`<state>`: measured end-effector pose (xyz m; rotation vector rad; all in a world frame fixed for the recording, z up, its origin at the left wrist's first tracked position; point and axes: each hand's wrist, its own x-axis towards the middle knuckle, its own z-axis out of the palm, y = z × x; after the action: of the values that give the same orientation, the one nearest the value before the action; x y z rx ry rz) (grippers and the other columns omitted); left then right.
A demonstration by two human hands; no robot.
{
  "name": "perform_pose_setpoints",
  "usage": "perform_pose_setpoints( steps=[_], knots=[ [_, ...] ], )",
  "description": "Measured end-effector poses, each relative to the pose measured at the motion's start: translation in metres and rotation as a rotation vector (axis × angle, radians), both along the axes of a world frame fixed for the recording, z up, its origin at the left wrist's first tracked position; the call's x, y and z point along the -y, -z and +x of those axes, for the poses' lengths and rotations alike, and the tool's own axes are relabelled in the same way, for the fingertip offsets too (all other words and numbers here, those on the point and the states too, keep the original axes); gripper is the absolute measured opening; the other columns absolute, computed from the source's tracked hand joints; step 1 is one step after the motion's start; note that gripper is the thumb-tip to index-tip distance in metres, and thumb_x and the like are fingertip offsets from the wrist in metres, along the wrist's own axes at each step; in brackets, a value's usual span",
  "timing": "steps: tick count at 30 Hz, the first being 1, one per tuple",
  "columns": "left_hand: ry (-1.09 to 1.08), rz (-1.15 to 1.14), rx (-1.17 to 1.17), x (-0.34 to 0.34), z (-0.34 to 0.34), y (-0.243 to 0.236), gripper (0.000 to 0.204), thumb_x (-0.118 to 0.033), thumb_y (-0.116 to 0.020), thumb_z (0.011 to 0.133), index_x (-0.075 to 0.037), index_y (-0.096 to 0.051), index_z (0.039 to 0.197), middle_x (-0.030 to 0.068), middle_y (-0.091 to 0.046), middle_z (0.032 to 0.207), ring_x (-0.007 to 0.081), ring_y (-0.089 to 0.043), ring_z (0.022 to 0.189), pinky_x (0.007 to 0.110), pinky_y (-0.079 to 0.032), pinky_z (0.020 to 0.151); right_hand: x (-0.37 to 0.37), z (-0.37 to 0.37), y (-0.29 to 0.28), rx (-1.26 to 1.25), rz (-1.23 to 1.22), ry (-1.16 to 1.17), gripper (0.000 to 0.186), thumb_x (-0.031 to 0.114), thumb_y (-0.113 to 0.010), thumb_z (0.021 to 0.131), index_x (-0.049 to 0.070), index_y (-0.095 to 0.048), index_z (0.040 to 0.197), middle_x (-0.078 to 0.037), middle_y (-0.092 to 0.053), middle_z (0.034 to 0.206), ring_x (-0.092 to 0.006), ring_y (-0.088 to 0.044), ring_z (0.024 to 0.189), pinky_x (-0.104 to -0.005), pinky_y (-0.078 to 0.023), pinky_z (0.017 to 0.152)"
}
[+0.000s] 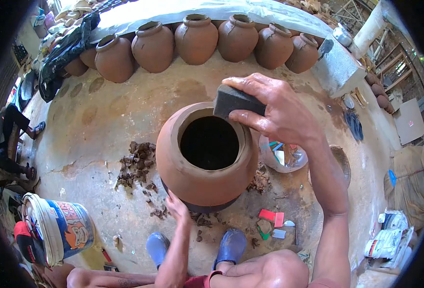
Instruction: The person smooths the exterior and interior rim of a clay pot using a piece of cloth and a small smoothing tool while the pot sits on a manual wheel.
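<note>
A large round clay pot [181, 182] with a wide dark mouth stands upright before me on a dark base [212, 208]. My right hand [279, 105] is closed around a dark grey sponge-like block [236, 102], held at the far right of the pot's rim. The block overlaps the rim in view; I cannot tell whether it touches. Low on the pot's near left side is my left hand [178, 209], its fingers stretched out against the lower wall or base. Some of its fingertips are hidden there.
Clay scraps [137, 163] lie left of the pot. To its right are a clear plastic bowl [289, 165] of small tools and colored flat pieces [267, 214]. A white-blue bucket [72, 225] stands near left; several finished pots [196, 41] line the back. A person's legs [15, 120] show far left.
</note>
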<state>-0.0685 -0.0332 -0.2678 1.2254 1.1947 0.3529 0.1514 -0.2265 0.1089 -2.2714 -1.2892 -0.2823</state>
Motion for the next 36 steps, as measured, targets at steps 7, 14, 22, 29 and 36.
perform_pose_setpoints(
  steps=[7,14,22,29,36],
  knots=[
    [0.272,-0.55,-0.116,0.058,-0.06,-0.039,0.068,-0.06,-0.061,0.104,-0.006,-0.048,0.142,0.0169,-0.067,0.116,0.022,-0.071,0.071,0.034,-0.055,0.049,0.006,0.004,-0.009,0.003,-0.062,-0.023,0.049,0.029,-0.082,0.091,0.004,-0.069,0.131,-0.021,-0.073,0.113,-0.0409,-0.071,0.105,-0.0486,-0.057,0.093],
    [0.241,0.017,0.105,-0.066,0.003,0.028,0.068,-0.06,-0.055,0.108,0.001,-0.056,0.138,0.0173,-0.072,0.115,0.0307,-0.068,0.1,0.046,-0.053,0.092,0.006,0.005,-0.006,0.03,-0.079,-0.019,0.05,0.026,-0.084,0.088,0.008,-0.07,0.133,-0.016,-0.075,0.113,-0.0359,-0.073,0.102,-0.045,-0.057,0.091],
    [0.508,-0.712,-0.13,0.071,-0.072,-0.031,0.085,-0.073,-0.052,0.103,0.007,-0.056,0.132,0.0257,-0.074,0.113,0.0239,-0.076,0.077,0.033,-0.057,0.053,0.015,-0.005,-0.013,-0.032,-0.132,-0.016,0.044,0.026,-0.081,0.09,0.004,-0.071,0.127,-0.019,-0.075,0.111,-0.0394,-0.072,0.104,-0.0471,-0.056,0.092],
    [0.115,-0.168,0.179,-0.044,-0.015,0.028,0.043,-0.041,-0.053,0.112,-0.004,-0.056,0.134,0.0138,-0.069,0.114,0.0207,-0.071,0.096,0.036,-0.06,0.078,0.025,-0.004,0.0,0.044,-0.09,-0.02,0.044,0.028,-0.081,0.09,0.004,-0.072,0.126,-0.018,-0.075,0.112,-0.0387,-0.071,0.105,-0.0469,-0.055,0.094],
    [0.481,-0.745,-0.162,0.086,-0.07,-0.02,0.065,-0.063,-0.055,0.106,-0.009,-0.049,0.142,0.0229,-0.069,0.129,0.0252,-0.074,0.079,0.033,-0.054,0.055,0.044,-0.01,0.004,0.063,-0.088,0.0,0.051,0.021,-0.086,0.084,0.002,-0.071,0.129,-0.018,-0.075,0.107,-0.0365,-0.073,0.095,-0.043,-0.058,0.084]
  ],
)
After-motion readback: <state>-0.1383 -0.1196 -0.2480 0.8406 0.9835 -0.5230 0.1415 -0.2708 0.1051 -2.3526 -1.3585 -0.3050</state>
